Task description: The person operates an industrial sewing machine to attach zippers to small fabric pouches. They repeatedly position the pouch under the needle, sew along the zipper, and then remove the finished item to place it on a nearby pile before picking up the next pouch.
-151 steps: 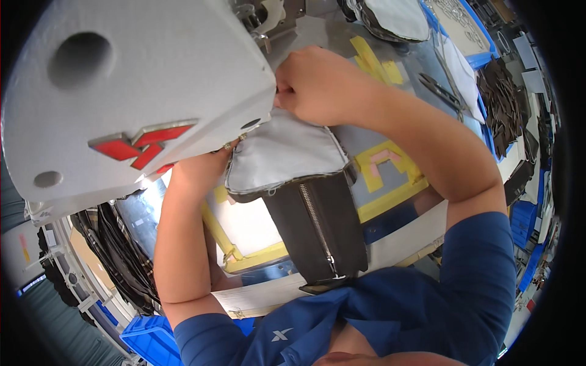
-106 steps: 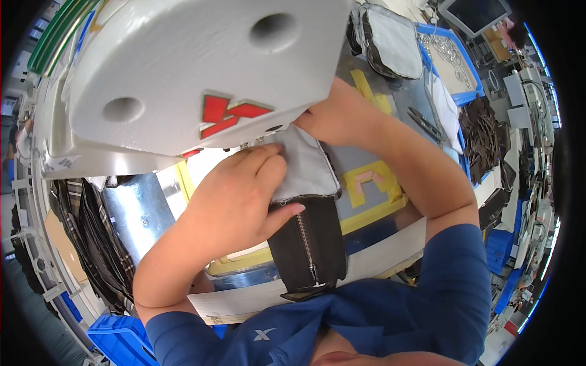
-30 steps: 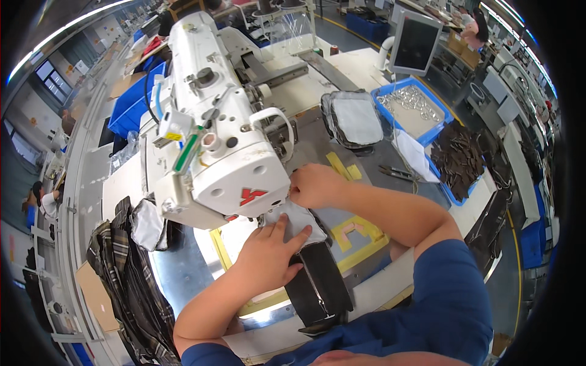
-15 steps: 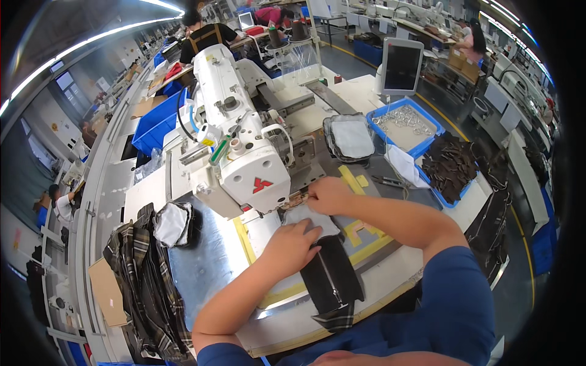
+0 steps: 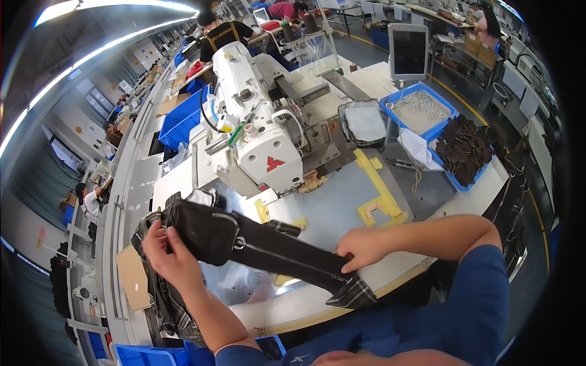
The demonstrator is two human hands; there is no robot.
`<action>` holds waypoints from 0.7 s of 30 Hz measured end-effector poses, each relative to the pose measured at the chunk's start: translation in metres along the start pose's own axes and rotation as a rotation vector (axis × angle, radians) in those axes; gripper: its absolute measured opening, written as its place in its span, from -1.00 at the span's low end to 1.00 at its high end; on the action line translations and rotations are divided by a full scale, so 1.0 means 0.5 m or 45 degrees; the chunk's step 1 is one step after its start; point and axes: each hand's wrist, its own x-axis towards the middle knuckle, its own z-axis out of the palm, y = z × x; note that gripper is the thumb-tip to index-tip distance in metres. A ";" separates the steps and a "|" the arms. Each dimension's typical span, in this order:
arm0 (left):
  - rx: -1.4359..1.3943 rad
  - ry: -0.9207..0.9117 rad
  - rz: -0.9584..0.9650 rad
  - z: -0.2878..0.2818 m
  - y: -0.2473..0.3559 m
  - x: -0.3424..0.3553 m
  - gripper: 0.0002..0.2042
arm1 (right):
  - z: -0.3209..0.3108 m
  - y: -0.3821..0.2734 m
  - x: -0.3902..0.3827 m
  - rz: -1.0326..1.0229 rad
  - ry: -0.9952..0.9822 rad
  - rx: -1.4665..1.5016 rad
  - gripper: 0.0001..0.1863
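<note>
A long black fabric piece with a zipper, a squarish pocket and a plaid underside stretches diagonally over the front of the work plate. My left hand grips its pocket end at the left, beside a pile of dark and plaid pieces. My right hand has closed fingers on its other end. Behind stands the white sewing machine, above a metal plate with yellow tape. White-backed pieces peek out behind the raised left end.
At the right are blue trays of metal parts and dark scraps, scissors and a monitor. A blue bin stands left of the machine. Co-workers work at other stations.
The zippered piece has left the needle area, flipped from white backing up to black side up, and swung leftward. My left hand moved out to the left, my right hand down toward me.
</note>
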 end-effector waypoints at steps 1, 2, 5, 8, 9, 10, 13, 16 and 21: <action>0.121 0.083 0.032 -0.018 0.006 0.001 -0.72 | -0.005 -0.029 -0.001 -0.027 -0.015 0.087 -0.62; 0.234 0.165 0.061 -0.027 0.010 0.000 -0.71 | -0.020 -0.057 -0.004 -0.045 -0.029 0.171 -0.64; -0.210 -0.488 0.179 -0.016 0.069 -0.040 -0.54 | -0.047 -0.118 -0.007 -0.082 -0.053 0.280 -0.67; -0.701 -1.586 0.602 0.030 0.164 -0.059 -0.18 | -0.097 -0.194 -0.017 -0.124 -0.178 0.309 -0.70; -0.869 -1.925 0.580 0.056 0.179 -0.073 -0.32 | -0.110 -0.209 -0.017 -0.154 -0.209 0.301 -0.71; -0.808 -2.134 0.620 0.062 0.194 -0.075 -0.39 | -0.122 -0.218 -0.015 -0.202 -0.243 0.296 -0.72; -0.866 -2.381 0.852 0.085 0.230 -0.073 -0.67 | -0.134 -0.188 -0.046 -0.395 -0.079 0.953 -0.64; -1.305 -2.049 0.576 0.072 0.251 -0.035 -0.69 | -0.105 -0.128 -0.042 -0.656 0.056 1.956 -0.40; -1.810 -1.229 -0.264 0.046 0.274 -0.015 -0.57 | -0.077 -0.112 -0.014 -0.555 0.235 0.631 -0.31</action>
